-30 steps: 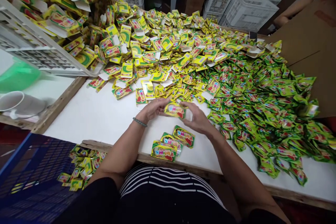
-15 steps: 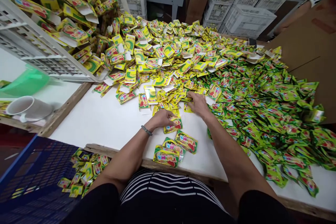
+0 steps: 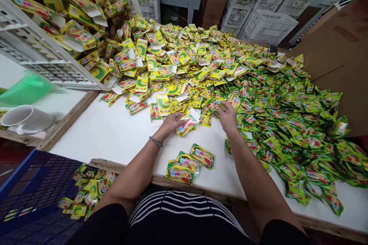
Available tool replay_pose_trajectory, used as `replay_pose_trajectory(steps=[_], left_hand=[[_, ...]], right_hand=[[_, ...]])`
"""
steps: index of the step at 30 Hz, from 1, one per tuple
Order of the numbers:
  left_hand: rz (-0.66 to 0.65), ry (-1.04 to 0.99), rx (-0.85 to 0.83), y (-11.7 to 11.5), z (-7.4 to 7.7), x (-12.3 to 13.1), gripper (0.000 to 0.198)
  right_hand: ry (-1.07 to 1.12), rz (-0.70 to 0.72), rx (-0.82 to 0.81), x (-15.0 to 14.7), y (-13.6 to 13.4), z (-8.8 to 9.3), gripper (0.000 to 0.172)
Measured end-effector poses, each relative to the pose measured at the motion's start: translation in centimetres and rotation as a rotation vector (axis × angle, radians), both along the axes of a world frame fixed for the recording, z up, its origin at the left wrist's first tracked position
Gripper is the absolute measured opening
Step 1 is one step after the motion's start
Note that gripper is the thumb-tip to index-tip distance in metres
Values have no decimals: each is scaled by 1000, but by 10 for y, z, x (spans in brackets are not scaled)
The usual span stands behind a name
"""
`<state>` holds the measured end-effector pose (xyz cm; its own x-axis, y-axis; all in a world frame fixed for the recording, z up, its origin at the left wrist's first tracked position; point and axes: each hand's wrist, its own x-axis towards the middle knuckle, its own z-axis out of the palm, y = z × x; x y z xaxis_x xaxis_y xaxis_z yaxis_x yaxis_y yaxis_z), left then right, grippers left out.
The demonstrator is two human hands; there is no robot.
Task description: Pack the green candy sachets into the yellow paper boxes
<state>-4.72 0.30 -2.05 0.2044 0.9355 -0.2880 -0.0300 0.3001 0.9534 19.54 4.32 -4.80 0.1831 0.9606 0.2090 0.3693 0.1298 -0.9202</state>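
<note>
My left hand (image 3: 171,123) is closed on a small yellow-and-green carton (image 3: 185,126), tilted over the white table, its white flap standing open toward the right. My right hand (image 3: 228,115) pinches a small green-and-yellow sachet (image 3: 214,106) at the edge of the pile; my fingers partly cover it. Below my hands, several flat cartons (image 3: 202,156) with bright lettering lie overlapping near the table's front edge. A yellow sachet (image 3: 205,120) lies on the table between my hands.
Open yellow cartons (image 3: 172,69) are heaped at the back, and green sachets (image 3: 287,122) at the right. A white crate (image 3: 51,49) tips more cartons out at left. A mug (image 3: 27,118) stands left; a blue basket (image 3: 31,191) with cartons is below. A cardboard box (image 3: 342,72) borders the right.
My left hand has lifted and tilted the carton, so its white flap now shows. My right hand has moved right and now pinches a sachet.
</note>
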Motion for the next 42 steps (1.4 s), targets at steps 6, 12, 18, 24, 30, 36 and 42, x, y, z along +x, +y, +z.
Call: replay_pose_trajectory(steps=[6,12,18,24,30,36,42], left_hand=[[-103,-121,-52,-5,2,9,45],[-16,-180,-24,-3,3,8,44],[-140,-61,20,-6,3,15,43],[-107,-216,-97,-5,5,16,45],[-58,-186,-110,-7,6,19,49],[-51,-215,-124,-12,10,24,51],[-36,-297,-136,-16,7,31,55]], right_hand=[[549,-62,-86,-7,-43,-4,47],[557,-30,-162,-16,-52,-8,46],[422,-80,-112,-21,-55,-7,41],[289,-54,-118,-29,-62,-5,33],[49,-50,-19,-36,-71,10,29],[-54,-60,44,-30,-70,15,30],[-146,-150,153,-43,-74,20,28]])
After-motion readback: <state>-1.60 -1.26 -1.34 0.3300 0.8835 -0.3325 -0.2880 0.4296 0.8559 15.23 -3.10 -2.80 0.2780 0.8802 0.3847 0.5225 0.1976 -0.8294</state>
